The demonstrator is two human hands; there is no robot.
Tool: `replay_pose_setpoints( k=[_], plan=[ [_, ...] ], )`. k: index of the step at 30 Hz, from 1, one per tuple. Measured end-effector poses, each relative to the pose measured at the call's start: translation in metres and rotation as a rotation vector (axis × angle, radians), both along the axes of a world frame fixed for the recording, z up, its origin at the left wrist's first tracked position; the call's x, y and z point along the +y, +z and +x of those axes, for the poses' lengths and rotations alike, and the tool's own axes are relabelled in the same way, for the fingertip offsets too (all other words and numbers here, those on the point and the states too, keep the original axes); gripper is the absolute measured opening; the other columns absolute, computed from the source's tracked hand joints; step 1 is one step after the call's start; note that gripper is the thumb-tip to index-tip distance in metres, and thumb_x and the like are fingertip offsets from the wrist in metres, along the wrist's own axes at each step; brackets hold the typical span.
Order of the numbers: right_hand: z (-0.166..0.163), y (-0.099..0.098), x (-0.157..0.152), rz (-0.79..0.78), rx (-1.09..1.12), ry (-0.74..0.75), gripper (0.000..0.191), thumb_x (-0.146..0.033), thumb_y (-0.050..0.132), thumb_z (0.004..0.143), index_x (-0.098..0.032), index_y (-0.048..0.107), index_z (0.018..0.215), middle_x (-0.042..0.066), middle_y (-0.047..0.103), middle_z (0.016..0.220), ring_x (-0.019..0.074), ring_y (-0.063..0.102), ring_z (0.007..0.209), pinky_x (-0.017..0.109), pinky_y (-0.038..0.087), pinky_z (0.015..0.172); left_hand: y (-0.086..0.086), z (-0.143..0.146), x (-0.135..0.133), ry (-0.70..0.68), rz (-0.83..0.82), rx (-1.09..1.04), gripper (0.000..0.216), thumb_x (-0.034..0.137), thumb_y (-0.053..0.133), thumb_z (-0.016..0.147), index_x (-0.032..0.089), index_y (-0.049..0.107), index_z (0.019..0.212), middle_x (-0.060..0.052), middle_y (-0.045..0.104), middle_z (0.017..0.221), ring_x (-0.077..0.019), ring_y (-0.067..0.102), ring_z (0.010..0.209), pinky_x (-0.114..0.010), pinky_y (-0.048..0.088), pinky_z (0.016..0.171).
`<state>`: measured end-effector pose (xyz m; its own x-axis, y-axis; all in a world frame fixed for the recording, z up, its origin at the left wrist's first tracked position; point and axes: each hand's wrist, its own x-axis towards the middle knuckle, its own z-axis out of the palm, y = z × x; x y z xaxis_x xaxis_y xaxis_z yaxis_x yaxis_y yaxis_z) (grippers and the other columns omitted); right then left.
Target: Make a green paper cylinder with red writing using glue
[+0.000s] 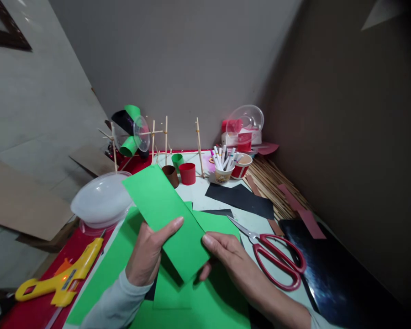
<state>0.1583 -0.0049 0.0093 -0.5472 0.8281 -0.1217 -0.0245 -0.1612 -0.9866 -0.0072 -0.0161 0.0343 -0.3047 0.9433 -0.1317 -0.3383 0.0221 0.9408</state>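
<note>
My left hand (147, 256) and my right hand (231, 260) together grip a long green paper strip (164, 214) above the table, thumbs on top near its lower end. The strip points up and to the left. Beneath it lie larger green paper sheets (205, 301). Red-handled scissors (277, 260) lie open just right of my right hand.
A yellow glue gun (60, 281) lies at the left on a red mat. A white bowl (101, 201) sits behind it. Farther back stand paper cups (187, 173), a cup of markers (223, 167), a stick frame with a paper windmill (133, 132), black paper (241, 198) and bamboo sticks (274, 183).
</note>
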Motion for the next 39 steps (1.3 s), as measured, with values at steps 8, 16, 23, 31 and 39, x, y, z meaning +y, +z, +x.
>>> replay_pose_setpoints(
  k=[8,16,23,31,39],
  plan=[
    [-0.001,-0.004,0.001,0.076,-0.116,-0.002,0.051,-0.064,0.045,0.096,-0.021,0.047,0.068,-0.001,0.056,0.061,0.0169,0.063,0.062,0.026,0.045,0.063,-0.010,-0.014,0.001,-0.052,0.090,0.324,0.037,0.040,0.083,0.075,0.018,0.075,0.104,-0.009,0.079,0.112,-0.0278,0.071,0.103,-0.041,0.051,0.100],
    [0.007,0.007,0.000,0.284,-0.202,-0.158,0.039,-0.056,0.052,0.098,-0.021,0.069,0.092,0.003,0.069,0.088,0.0216,0.061,0.087,0.030,0.043,0.078,-0.008,-0.014,-0.004,-0.136,0.126,0.504,0.032,0.043,0.082,0.074,0.021,0.080,0.097,-0.011,0.079,0.113,-0.0311,0.071,0.109,-0.042,0.047,0.109],
    [0.018,0.022,0.009,0.355,-0.033,-0.259,0.031,-0.043,0.052,0.101,-0.020,0.067,0.087,0.001,0.064,0.082,0.0168,0.059,0.081,0.027,0.043,0.076,-0.002,-0.012,-0.007,-0.579,0.082,0.454,0.040,0.039,0.083,0.072,0.027,0.080,0.109,-0.012,0.077,0.120,-0.0362,0.065,0.122,-0.050,0.043,0.113],
    [0.029,0.033,0.014,0.405,0.082,-0.415,0.029,-0.037,0.059,0.096,-0.020,0.056,0.073,-0.004,0.047,0.068,0.0113,0.041,0.063,0.024,0.035,0.060,-0.012,-0.015,-0.016,-0.640,-0.103,0.484,0.047,0.037,0.094,0.052,0.029,0.082,0.096,-0.013,0.079,0.112,-0.0395,0.071,0.107,-0.049,0.056,0.095],
    [0.023,0.027,0.008,0.347,0.062,-0.391,0.016,-0.034,0.069,0.090,-0.019,0.067,0.084,-0.003,0.058,0.075,0.0121,0.051,0.069,0.024,0.039,0.064,0.005,0.006,-0.016,-0.232,-0.074,0.074,0.049,0.056,0.081,0.071,0.022,0.078,0.107,-0.009,0.079,0.090,-0.0270,0.072,0.076,-0.035,0.059,0.070]
  ],
)
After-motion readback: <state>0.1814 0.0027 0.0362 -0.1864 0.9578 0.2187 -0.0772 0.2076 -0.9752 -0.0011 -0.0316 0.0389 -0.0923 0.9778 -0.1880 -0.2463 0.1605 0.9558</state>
